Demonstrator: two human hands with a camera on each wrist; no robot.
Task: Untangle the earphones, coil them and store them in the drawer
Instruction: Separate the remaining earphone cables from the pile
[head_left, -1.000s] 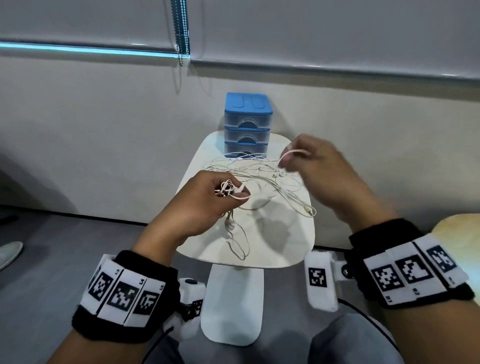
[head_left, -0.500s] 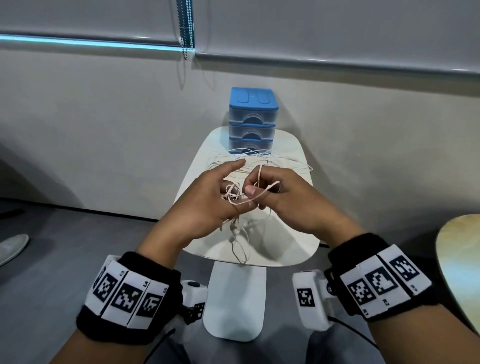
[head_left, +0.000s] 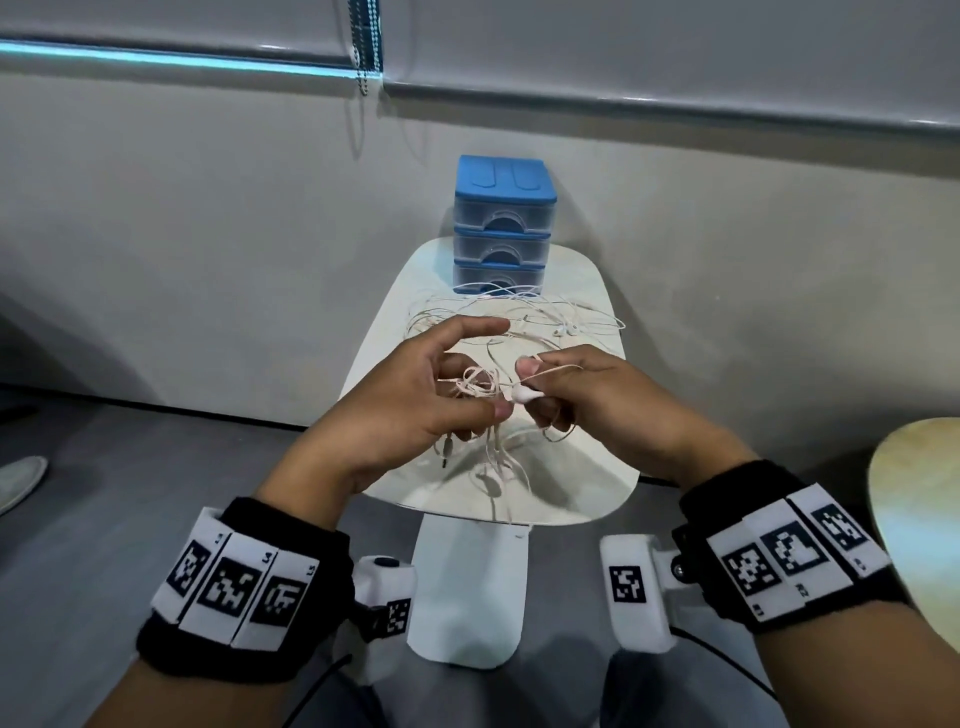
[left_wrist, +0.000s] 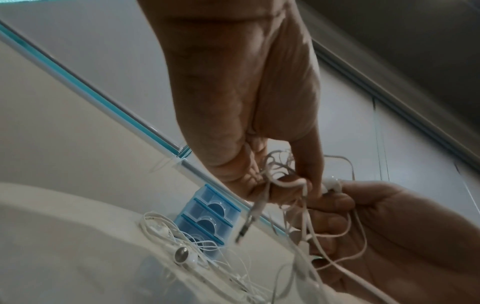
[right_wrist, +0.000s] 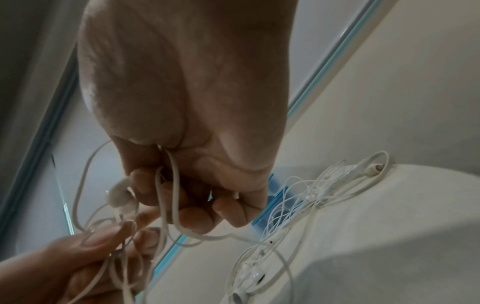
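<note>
Pinching earphones (head_left: 480, 387) w/ left hand (head_left: 415, 410), right hand (head_left: 597, 400) curled.

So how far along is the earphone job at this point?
Early. Nothing looks finished: no coil is formed, and all three drawers of the blue drawer unit are closed. In hand: the left hand holds a knotted bunch of cable, while the right hand pinches an earbud. Left: finishing that knot, the loose tangle of earphones on the table, then coiling and storing.
</note>
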